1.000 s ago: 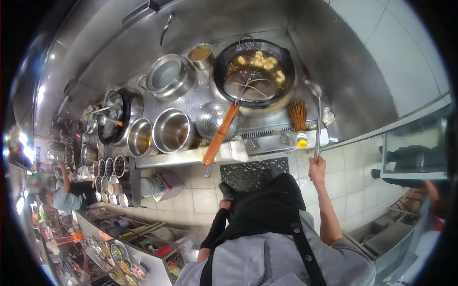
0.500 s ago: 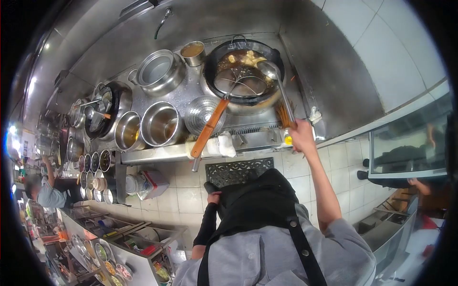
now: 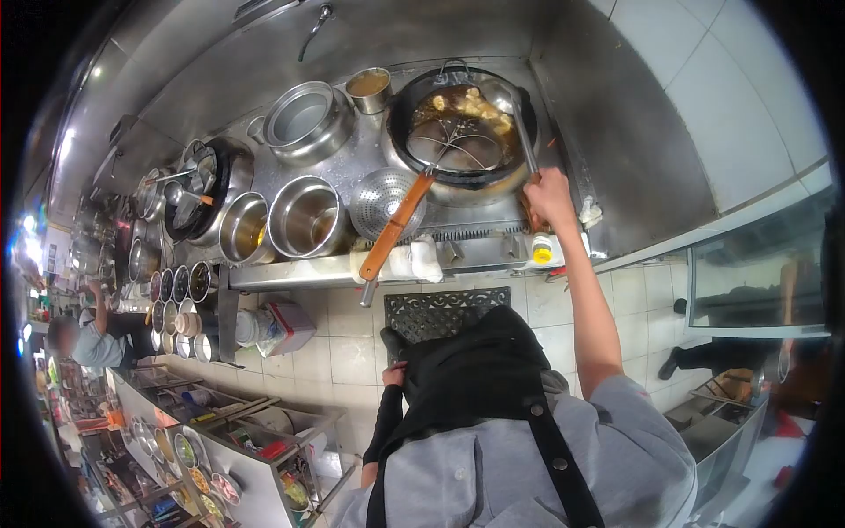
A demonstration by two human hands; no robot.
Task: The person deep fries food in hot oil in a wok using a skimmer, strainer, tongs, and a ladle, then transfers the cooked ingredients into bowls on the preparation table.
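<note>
My right hand (image 3: 550, 198) is closed round the handle of a steel ladle (image 3: 525, 136), whose bowl is over the far right part of a black wok (image 3: 398, 132). Yellowish food pieces (image 3: 475, 106) lie in dark brown liquid there. A wire strainer (image 3: 451, 145) rests across the near part of the wok, its wooden handle (image 3: 398, 226) sticking out over the stove's front edge, untouched. Down beside my black apron (image 3: 466, 361) hangs my left hand (image 3: 394, 374), fingers curled; whatever they hold, if anything, is hidden.
Left of the wok stand a perforated skimmer (image 3: 385, 201), two open pots (image 3: 305, 220) (image 3: 244, 229), a larger pot (image 3: 308, 123) and a small pot of brown liquid (image 3: 369, 91). A yellow-capped bottle (image 3: 541, 251) is at the front edge. Another person (image 3: 97, 339) stands far left.
My right hand has moved away from me, up toward the wok, and the ladle's bowl has shifted to the wok's far right side. My left hand stays low.
</note>
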